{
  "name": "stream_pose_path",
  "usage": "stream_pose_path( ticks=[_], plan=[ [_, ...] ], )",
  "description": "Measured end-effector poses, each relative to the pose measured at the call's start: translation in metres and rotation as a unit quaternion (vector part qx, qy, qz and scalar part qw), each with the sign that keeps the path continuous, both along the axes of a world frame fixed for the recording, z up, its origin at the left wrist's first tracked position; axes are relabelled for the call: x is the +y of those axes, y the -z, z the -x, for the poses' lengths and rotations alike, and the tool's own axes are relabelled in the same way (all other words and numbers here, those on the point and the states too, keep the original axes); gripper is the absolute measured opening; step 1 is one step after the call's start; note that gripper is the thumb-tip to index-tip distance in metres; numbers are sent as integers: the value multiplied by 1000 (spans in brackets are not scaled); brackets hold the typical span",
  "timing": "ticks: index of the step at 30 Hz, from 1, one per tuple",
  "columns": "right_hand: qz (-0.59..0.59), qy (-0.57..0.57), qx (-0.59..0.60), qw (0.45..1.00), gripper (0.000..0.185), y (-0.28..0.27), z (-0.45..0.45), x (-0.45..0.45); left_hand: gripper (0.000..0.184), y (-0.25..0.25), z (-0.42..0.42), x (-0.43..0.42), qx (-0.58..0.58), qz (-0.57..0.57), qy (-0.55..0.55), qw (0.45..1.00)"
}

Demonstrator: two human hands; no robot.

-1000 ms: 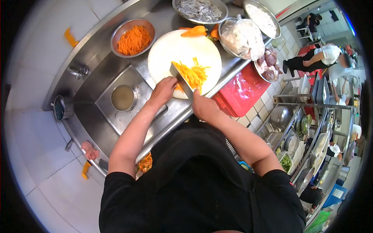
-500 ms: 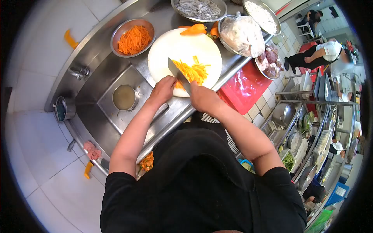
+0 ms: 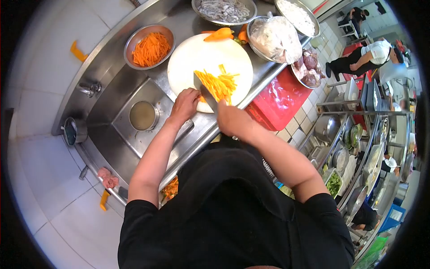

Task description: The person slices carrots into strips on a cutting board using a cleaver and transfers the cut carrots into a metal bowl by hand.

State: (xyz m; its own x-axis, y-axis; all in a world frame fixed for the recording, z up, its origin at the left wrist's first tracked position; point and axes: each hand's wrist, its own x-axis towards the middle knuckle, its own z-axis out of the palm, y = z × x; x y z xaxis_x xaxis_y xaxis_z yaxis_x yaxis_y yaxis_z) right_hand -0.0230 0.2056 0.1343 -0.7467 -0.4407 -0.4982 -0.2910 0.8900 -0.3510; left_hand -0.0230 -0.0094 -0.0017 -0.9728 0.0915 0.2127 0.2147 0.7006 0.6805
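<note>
My right hand (image 3: 232, 118) is wrapped round the handle of a knife (image 3: 207, 95), whose broad blade stands on the round white cutting board (image 3: 183, 58). Thin orange-yellow strips (image 3: 219, 84) lie heaped along the blade's right side. On the blade's left, my left hand (image 3: 185, 105) has its fingers bent and pressed together over a small orange piece, mostly hidden, at the board's lower edge. A larger orange piece (image 3: 219, 34) rests at the board's top edge. A metal bowl of orange shreds (image 3: 151, 49) is to the upper left.
A steel sink holds a round container of cloudy liquid (image 3: 144, 115). Beyond the board are a bowl of greyish strips (image 3: 224, 10), a bagged bowl (image 3: 274, 38) and a bowl of dark meat (image 3: 308, 71). A red crate (image 3: 280, 101), shelving and a person (image 3: 374, 56) are at the right.
The knife and my right hand have shifted slightly against the strips. The whole view has moved a little. The person at the right has changed posture slightly.
</note>
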Motion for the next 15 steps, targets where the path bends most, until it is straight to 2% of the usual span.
stream_pose_path(
  ticks=[2, 4, 5, 8, 9, 12, 15],
  plan=[
    [23, -10, 18, 1000, 21, 26, -22, 13, 14, 0, -1, -1, -12, -3, 10, 1000],
    [-25, 21, -2, 999, 20, 35, -31, 15, 14, -1, -2, -1, -29, 4, 3, 1000],
    [2, 17, 16, 1000, 21, 40, -27, 17, 14, -2, -1, -1, -43, 16, 3, 999],
    [42, -6, 53, 998, 21, 34, 6, 3, 14, 6, 0, -2, -29, 6, 3, 1000],
    [19, -2, 40, 999, 21, 17, 15, -6, 14, 5, 1, -2, -29, 8, 6, 1000],
    [14, 6, -6, 1000, 22, 1, 1, -2, 14, 5, 0, -2, -24, 2, 2, 1000],
    [9, 22, -26, 999, 23, 19, -30, 12, 14, 5, -1, -3, -24, -5, -5, 1000]
  ],
)
